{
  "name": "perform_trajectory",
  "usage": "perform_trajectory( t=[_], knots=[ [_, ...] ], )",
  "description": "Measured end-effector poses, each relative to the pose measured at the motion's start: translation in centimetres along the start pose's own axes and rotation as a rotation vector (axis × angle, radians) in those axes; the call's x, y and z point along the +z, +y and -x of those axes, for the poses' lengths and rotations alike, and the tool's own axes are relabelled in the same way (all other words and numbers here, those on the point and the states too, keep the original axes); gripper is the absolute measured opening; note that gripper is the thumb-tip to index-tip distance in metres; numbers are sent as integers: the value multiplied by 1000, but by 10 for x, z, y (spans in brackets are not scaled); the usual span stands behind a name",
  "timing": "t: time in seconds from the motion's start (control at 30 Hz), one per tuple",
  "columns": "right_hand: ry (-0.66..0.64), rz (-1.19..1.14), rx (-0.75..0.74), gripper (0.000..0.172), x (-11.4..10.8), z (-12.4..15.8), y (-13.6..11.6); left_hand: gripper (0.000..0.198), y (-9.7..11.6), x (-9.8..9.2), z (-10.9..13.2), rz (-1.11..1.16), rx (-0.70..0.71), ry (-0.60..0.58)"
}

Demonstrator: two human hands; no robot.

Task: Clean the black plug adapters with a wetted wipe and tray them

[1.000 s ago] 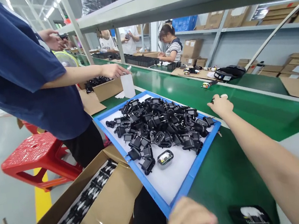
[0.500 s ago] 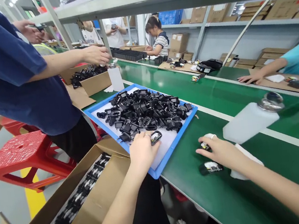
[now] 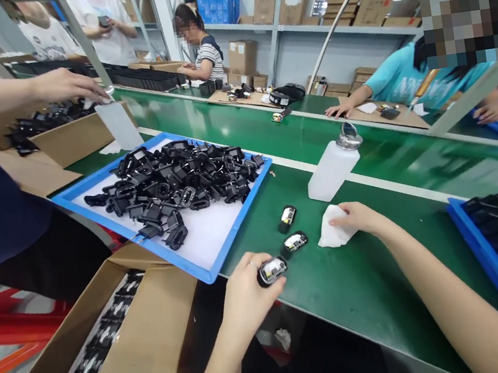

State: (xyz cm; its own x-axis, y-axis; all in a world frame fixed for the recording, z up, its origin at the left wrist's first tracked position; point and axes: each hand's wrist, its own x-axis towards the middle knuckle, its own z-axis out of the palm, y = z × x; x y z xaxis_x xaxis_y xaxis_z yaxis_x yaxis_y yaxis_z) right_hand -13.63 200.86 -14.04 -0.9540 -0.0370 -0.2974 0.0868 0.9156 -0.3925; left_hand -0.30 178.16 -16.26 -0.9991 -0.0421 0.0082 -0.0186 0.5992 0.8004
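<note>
one black plug [image 3: 272,270] in left grip [image 3: 245,297], white cloth [image 3: 332,233] under right grip [image 3: 358,219]

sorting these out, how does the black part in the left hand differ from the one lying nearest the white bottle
The held part is gripped in the left hand; the loose part lies on the green table near the white bottle. The held part lies crosswise, the loose part points away. Both are black with a pale face up.

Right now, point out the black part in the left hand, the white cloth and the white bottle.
black part [image 3: 273,271]: head view, its light-coloured face.
white cloth [image 3: 330,236]: head view, its bare left side.
white bottle [image 3: 330,171]: head view, middle of its body.
</note>
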Motion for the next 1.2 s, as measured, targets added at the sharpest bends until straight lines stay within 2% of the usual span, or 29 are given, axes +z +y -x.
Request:
perform_trajectory(
  t=[0.07,0.17,0.27,0.37,0.43,0.53,0.67,0.77,0.93,1.0,1.07,1.13,1.2],
  knots=[
    [46,-123,14,12,-5,2,2,20,6,7,10,60,39,-70],
    [229,-157,21,14,-13,11,2,25,24,32,9,86,100,-130],
    [320,-92,-13,19,-14,30,1,29,41,59,-5,58,46,-65],
    [347,-77,-46,25,-2,58,-2,30,45,74,-15,55,3,-49],
    [375,-73,-116,30,14,79,-3,31,43,76,-16,60,5,-70],
    [448,1,-309,34,45,100,-4,33,38,74,-14,62,8,-80],
    [613,159,-549,40,76,106,-7,29,38,68,-14,17,19,-97],
    [629,225,-676,43,84,106,-8,22,39,66,-16,-28,24,-115],
    [630,319,-809,50,78,115,9,20,40,64,-17,-57,6,-129],
    [635,331,-816,51,73,118,20,20,39,63,-17,-53,7,-139],
    [656,310,-759,50,69,118,31,22,38,64,-19,-38,4,-146],
    [649,261,-659,49,64,115,40,26,37,66,-20,-21,-2,-151],
    [614,117,-485,44,57,110,48,29,37,68,-20,-15,-3,-149]
  ],
)
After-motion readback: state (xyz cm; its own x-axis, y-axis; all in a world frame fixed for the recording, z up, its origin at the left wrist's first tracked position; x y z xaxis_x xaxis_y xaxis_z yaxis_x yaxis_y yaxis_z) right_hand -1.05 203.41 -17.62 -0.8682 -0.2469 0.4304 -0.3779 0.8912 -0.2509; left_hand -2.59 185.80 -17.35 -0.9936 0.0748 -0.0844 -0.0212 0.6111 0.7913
